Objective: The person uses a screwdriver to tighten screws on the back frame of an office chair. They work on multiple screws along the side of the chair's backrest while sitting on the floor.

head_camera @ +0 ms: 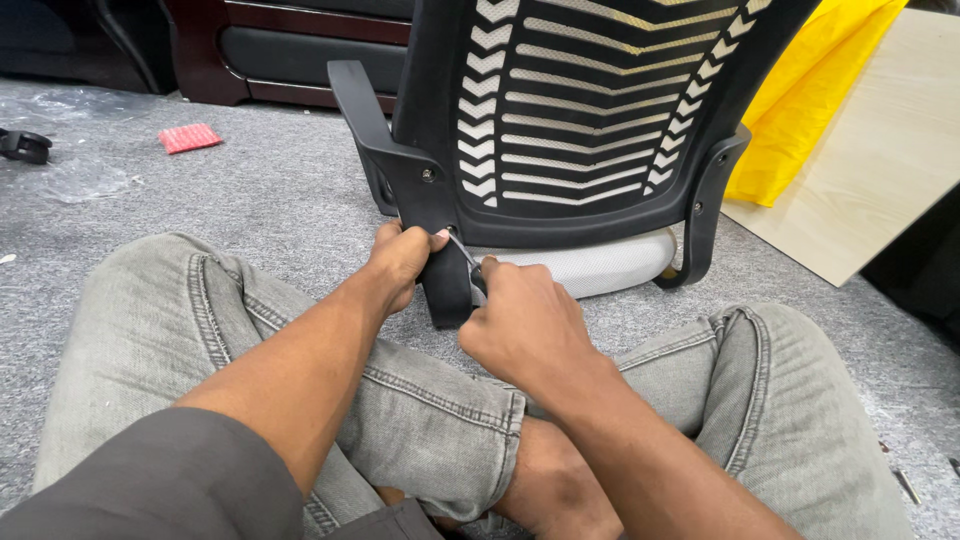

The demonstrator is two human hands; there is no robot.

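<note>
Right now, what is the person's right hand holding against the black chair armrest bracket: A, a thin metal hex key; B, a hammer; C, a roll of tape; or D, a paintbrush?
B is wrong, and so are C and D: it is A. The right hand grips a thin metal hex key angled toward the armrest bracket, which the left hand steadies.

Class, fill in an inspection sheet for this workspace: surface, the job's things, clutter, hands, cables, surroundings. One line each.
Surface: grey carpet floor; the person sits on it cross-legged.
Job's things: black office chair with slotted back, lying on the carpet; its left armrest bracket is being worked on with a thin metal tool.
Clutter: red packet, clear plastic wrap, a black caster.
Hands: left hand grips the bracket; right hand closed on the tool.
Cables: nothing seen.
Surroundings: yellow bag, pale wooden board, dark furniture behind.
</note>
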